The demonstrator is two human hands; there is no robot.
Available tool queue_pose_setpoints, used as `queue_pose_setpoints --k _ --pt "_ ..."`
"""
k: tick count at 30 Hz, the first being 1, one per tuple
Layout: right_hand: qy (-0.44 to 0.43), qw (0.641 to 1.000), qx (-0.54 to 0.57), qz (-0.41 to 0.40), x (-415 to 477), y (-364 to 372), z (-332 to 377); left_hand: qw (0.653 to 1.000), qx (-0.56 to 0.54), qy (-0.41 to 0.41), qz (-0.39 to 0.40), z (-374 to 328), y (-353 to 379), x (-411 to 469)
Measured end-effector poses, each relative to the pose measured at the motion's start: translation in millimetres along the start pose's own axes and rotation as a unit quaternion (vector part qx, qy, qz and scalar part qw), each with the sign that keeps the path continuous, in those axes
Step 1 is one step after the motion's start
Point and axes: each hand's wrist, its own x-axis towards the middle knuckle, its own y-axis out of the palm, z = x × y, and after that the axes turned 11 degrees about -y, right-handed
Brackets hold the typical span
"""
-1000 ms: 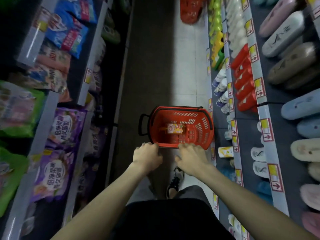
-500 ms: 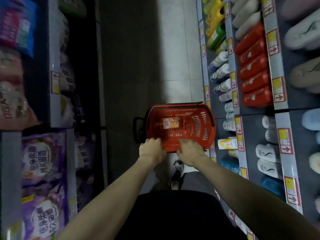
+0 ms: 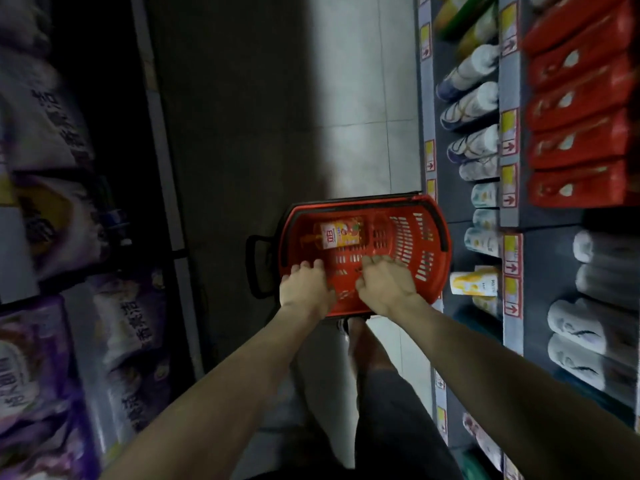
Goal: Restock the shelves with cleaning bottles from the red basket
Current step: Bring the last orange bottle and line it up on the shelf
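**Red basket nearly emptied, one bottle left**

Purple detergent bags are filling the dim shelves on your left, blurred. Moving right, your left hand is reaching over the near rim of the red basket, which is sitting on the tiled floor; its fingers are loosely spread and holding nothing. One orange-labelled bottle is lying on its side in the basket's far left corner, just beyond those fingertips. Your right hand is hovering beside the left, fingers half curled, also empty. Further right, shelves are showing rows of cleaning bottles. Judging by this, restocking is almost finished: only this last bottle is waiting.
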Motion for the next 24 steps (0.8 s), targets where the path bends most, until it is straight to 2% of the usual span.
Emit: queue_pose_setpoints --k 10,20,24 --pt "0.021 0.997 0.08 0.002 129 122 -87 0.998 -0.034 -0.047 0.01 -27 97 167" --pt "0.001 0.998 0.057 0.02 243 220 -149 0.988 -0.113 -0.099 0.015 -42 181 317" --pt "0.042 0.99 0.132 0.004 282 246 -158 0.978 -0.172 -0.121 0.009 -48 214 353"
